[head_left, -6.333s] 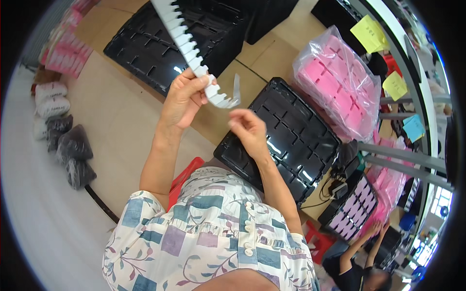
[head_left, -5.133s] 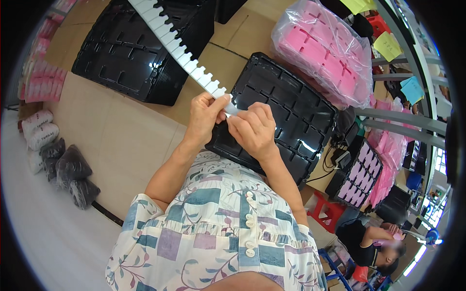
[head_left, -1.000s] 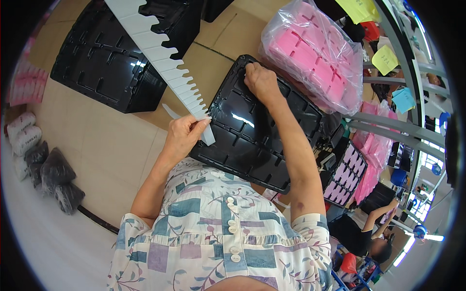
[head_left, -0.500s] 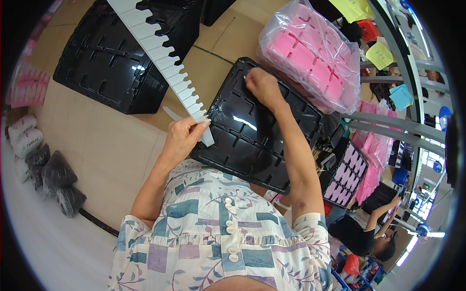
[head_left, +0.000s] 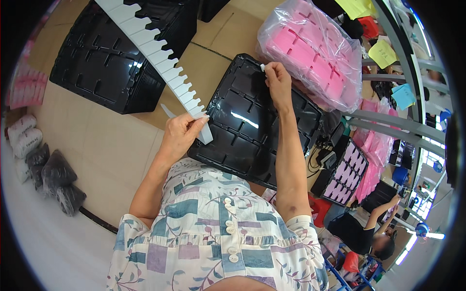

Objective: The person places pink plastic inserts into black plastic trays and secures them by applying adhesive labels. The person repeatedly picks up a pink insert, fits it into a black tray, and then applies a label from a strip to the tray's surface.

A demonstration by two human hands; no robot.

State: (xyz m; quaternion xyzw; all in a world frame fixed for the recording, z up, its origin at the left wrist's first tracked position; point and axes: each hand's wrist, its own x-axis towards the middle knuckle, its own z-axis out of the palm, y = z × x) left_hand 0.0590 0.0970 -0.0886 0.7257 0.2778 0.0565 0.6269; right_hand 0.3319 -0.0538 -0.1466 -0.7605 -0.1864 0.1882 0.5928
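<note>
My left hand pinches the lower end of a long white strip with a notched, tooth-like edge. The strip slants up to the far left, across a tall stack of black plastic trays. In front of me lies a shiny black tray with moulded sections, and the strip's near end overlaps its left edge. Above the tray's far part, my right hand has thumb and fingers pinched on a small white piece. Whether that piece touches the tray I cannot tell.
Pink trays in a clear plastic bag stand beyond the tray at the right. A black tray with pink pieces is farther right, near metal rails. Dark bagged bundles lie at the left. Another person works at the lower right.
My right hand has shifted right and slightly up across the tray's far part, and the small white piece shows more clearly at its fingertips. My left hand and the strip have moved slightly left.
</note>
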